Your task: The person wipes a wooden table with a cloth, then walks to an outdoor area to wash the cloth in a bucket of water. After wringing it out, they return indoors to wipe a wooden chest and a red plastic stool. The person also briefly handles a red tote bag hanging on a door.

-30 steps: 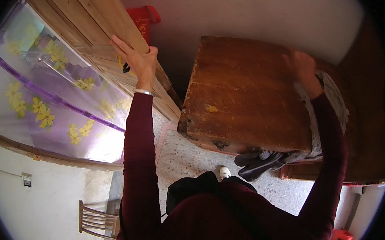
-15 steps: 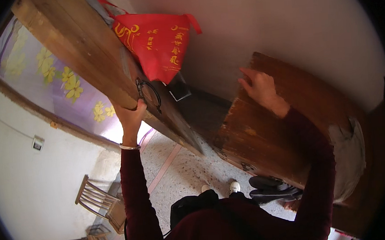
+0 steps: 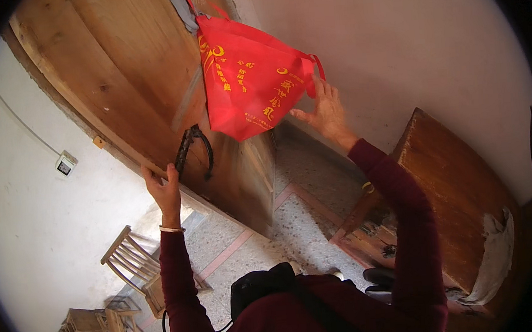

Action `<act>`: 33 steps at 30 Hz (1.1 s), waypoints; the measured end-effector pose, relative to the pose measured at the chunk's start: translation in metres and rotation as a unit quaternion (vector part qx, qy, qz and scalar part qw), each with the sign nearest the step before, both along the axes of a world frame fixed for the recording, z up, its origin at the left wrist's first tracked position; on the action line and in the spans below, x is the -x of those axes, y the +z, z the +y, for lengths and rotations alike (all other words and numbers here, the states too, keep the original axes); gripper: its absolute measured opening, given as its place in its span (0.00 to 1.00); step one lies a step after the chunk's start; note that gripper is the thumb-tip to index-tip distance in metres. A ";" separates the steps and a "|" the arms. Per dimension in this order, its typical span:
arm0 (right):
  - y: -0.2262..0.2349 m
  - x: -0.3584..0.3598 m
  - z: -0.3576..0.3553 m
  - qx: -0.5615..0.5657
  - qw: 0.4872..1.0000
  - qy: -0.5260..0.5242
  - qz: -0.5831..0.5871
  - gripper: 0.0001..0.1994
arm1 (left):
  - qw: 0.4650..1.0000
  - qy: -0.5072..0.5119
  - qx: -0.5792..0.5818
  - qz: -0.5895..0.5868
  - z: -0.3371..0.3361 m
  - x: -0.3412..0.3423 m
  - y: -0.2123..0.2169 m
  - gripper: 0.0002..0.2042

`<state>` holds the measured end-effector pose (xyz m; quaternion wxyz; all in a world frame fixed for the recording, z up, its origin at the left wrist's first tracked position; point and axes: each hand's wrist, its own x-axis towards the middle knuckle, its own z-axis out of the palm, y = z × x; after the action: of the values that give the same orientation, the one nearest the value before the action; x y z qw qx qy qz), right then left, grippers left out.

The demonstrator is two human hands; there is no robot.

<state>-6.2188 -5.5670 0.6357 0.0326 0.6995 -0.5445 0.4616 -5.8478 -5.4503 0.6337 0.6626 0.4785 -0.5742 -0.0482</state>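
Observation:
A red fabric bag (image 3: 249,87) with yellow print hangs by its straps on a tall wooden door (image 3: 118,77). My right hand (image 3: 322,111) is raised to the bag's lower right corner, fingers spread and touching the fabric near a strap. My left hand (image 3: 164,190) grips the door's edge, just left of a dark metal handle (image 3: 192,151). Both arms wear dark red sleeves; a bangle sits on the left wrist.
A brown wooden table (image 3: 459,195) stands at the right with a pale cloth (image 3: 493,255) on it. A wooden chair (image 3: 131,262) and small stools (image 3: 98,322) stand at the lower left. A white wall holds a small switch box (image 3: 64,164). The floor is speckled terrazzo.
My right hand left the wooden table and rose to the red bag. My view swung up toward the door; my left hand stayed on the door's edge.

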 end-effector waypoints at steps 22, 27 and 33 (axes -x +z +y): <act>-0.022 0.096 -0.183 0.277 0.960 0.002 -0.043 0.04 | 0.986 0.152 0.044 -0.044 -0.044 -0.069 -0.016 0.31; 0.030 0.090 -0.234 0.169 0.979 0.022 -0.109 0.08 | 0.981 0.188 0.031 -0.035 -0.064 -0.104 -0.029 0.29; 0.130 0.032 -0.242 0.270 0.905 0.321 0.071 0.09 | 0.979 0.204 0.005 -0.001 -0.065 -0.119 -0.030 0.28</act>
<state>-6.2507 -5.8088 0.7658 0.1091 0.8320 -0.1411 0.5253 -5.7289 -5.5156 0.6035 0.6605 0.5823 -0.4652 0.0910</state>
